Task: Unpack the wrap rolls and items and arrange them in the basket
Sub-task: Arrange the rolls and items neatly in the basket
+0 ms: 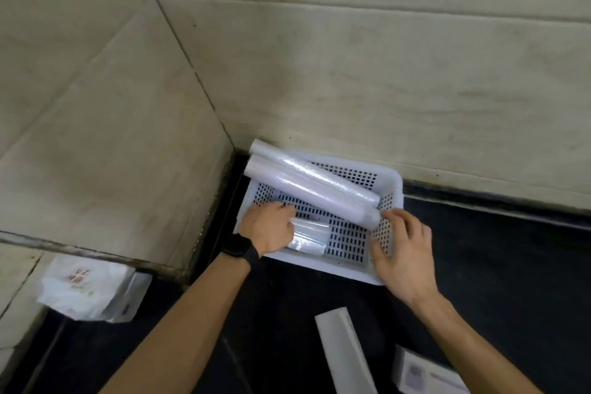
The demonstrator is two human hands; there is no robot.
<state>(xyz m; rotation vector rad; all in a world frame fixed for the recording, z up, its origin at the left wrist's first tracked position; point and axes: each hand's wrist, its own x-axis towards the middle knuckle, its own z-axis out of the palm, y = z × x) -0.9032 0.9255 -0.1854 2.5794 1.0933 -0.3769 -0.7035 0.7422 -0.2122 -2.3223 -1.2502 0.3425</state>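
Note:
A white perforated basket [335, 269] sits on a black countertop in the corner of two tiled walls. Two long white wrap rolls [307, 182] lie diagonally in it, their far ends resting over the back left rim. A small clear-wrapped packet [311, 238] lies on the basket floor at the front left. My left hand [268, 227] is inside the basket, fingers on the packet's left end. My right hand [403, 249] rests on the basket's right wall, fingertips touching the near end of the front roll.
A long white carton [345, 352] lies on the counter in front of the basket, with a white and purple box [425, 374] to its right. A crumpled white plastic bag [86, 288] sits at the left by the wall ledge.

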